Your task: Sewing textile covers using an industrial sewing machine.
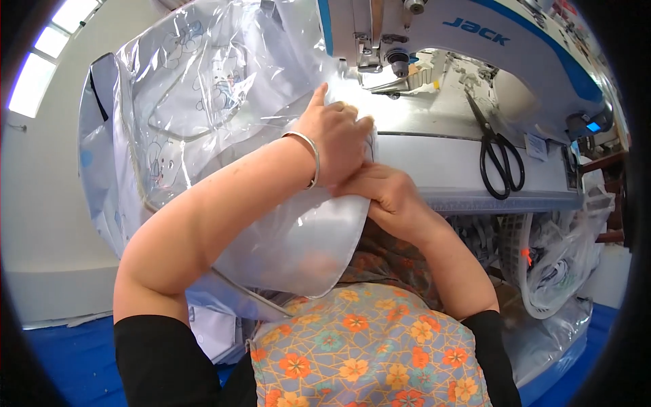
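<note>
A large piece of clear plastic sheet with pale, printed fabric point(224, 88) spreads over the left of the sewing machine table. My left hand point(336, 139), a silver bangle at its wrist, is on the edge of this work, just below the machine's needle area. One finger points up and the others curl over the edge. Right below it, my right hand point(383, 190) pinches the edge of the clear plastic sheet point(305, 234), whose rounded corner hangs toward my lap. Its fingertips are partly hidden by the left hand and the sheet.
The white and blue sewing machine point(468, 34) stands over the bed at the upper right, its lamp lit. Black-handled scissors point(500, 159) lie on the table near its front edge. Below right hangs a white plastic basket point(519, 264) with a clear bag.
</note>
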### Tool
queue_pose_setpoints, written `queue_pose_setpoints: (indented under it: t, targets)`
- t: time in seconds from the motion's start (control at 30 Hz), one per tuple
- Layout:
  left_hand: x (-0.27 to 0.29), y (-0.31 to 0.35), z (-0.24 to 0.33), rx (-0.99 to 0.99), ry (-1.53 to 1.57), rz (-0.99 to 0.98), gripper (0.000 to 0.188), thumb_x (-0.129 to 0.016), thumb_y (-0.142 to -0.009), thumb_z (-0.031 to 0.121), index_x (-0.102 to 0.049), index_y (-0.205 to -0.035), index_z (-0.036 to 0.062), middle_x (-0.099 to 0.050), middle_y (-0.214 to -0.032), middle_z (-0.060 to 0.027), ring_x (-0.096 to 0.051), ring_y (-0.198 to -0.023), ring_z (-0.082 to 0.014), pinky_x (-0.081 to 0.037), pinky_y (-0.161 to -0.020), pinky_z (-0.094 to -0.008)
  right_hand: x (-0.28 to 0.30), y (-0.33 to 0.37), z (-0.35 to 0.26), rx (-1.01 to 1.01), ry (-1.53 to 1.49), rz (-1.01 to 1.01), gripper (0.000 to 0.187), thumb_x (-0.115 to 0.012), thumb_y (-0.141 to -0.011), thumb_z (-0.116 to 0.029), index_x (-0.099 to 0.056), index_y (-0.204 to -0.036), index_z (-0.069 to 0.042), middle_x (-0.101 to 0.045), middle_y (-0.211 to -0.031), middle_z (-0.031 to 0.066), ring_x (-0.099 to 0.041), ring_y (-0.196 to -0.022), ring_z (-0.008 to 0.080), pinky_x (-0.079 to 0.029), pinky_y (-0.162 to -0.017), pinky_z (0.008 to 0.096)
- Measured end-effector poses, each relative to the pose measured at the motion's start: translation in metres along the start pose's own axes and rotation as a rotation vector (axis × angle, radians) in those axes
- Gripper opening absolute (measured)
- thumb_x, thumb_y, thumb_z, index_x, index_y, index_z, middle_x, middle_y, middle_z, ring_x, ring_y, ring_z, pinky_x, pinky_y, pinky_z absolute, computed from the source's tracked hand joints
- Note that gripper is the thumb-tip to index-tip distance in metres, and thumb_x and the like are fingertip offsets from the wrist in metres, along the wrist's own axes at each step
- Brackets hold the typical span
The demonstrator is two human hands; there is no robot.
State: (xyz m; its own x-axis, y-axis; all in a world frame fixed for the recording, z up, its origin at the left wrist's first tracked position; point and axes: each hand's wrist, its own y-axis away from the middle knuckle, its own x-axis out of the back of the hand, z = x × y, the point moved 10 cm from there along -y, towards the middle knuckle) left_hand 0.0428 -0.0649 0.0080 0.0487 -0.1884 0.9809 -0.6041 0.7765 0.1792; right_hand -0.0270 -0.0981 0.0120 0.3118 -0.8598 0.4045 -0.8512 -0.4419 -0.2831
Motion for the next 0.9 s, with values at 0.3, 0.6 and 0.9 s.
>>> queue_pose_setpoints:
  t: [0.3, 0.6, 0.9]
  targets:
    - [0.03, -0.009, -0.006, -0.002, -0.16, 0.447, 0.028, -0.055, -0.091, 0.019, -0.065, -0.114, 0.006, -0.066, -0.114, -0.0125, -0.059, -0.12, -0.0245, -0.026, -0.119, -0.0549, -0.014, 0.033, -0.042, 0.367, 0.567, 0.285, 0.028, -0.065, -0.077, -0.001, -0.072, -0.104, -0.006, -0.072, -0.112, 0.0111, -0.068, -0.11, 0.0317, -0.054, -0.097, 0.0454]
    - [0.019, -0.005, -0.003, 0.07, -0.206, 0.479, 0.02, -0.053, -0.089, 0.019, -0.066, -0.095, 0.0059, -0.067, -0.101, -0.0125, -0.064, -0.107, -0.0252, -0.031, -0.115, -0.0523, 0.001, 0.029, -0.03, 0.282, 0.589, 0.294, 0.03, -0.066, -0.077, 0.0, -0.073, -0.105, -0.005, -0.071, -0.111, 0.0137, -0.068, -0.108, 0.0335, -0.055, -0.097, 0.0457]
    - [0.024, 0.038, 0.019, 0.004, 0.412, 0.249, 0.035, -0.062, -0.085, 0.022, -0.065, -0.109, -0.0034, -0.065, -0.114, -0.0239, -0.064, -0.103, -0.0405, -0.053, -0.09, -0.0459, 0.012, 0.019, -0.011, 0.185, 0.599, 0.266, 0.031, -0.062, -0.079, -0.001, -0.073, -0.108, -0.006, -0.071, -0.117, 0.0134, -0.067, -0.112, 0.0333, -0.053, -0.099, 0.0438]
